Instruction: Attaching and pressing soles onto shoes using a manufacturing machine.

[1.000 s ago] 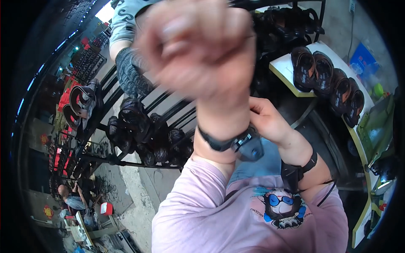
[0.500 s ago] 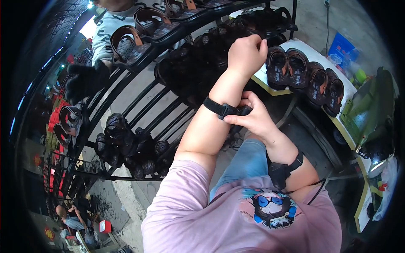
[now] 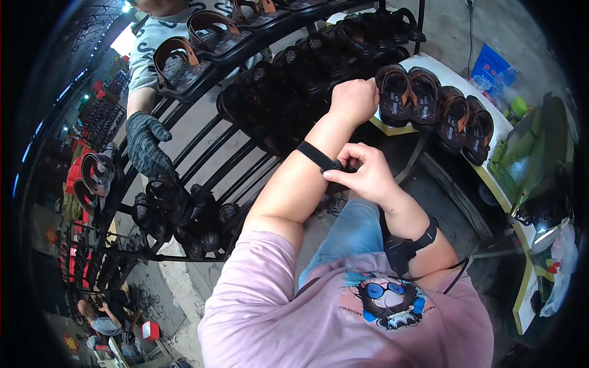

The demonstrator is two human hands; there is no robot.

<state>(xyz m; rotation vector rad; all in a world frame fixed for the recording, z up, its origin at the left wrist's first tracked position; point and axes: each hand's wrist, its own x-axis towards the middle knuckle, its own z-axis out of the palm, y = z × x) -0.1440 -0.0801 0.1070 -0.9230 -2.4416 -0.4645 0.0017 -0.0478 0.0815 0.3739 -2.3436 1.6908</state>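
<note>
The black fabric wrist strap (image 3: 316, 154) circles my left forearm just above the middle of the frame, its end pinched between the thumb and fingers of my right hand (image 3: 368, 176), while my left hand (image 3: 354, 101) is curled into a fist above it. A boxy black device (image 3: 402, 253) is strapped to my right forearm, right of centre. Dark brown sandals (image 3: 405, 95) line a white, yellow-edged table (image 3: 443, 70) at upper right, and a co-worker's grey knitted glove (image 3: 147, 144) is over a black metal rack (image 3: 236, 60) at upper left.
</note>
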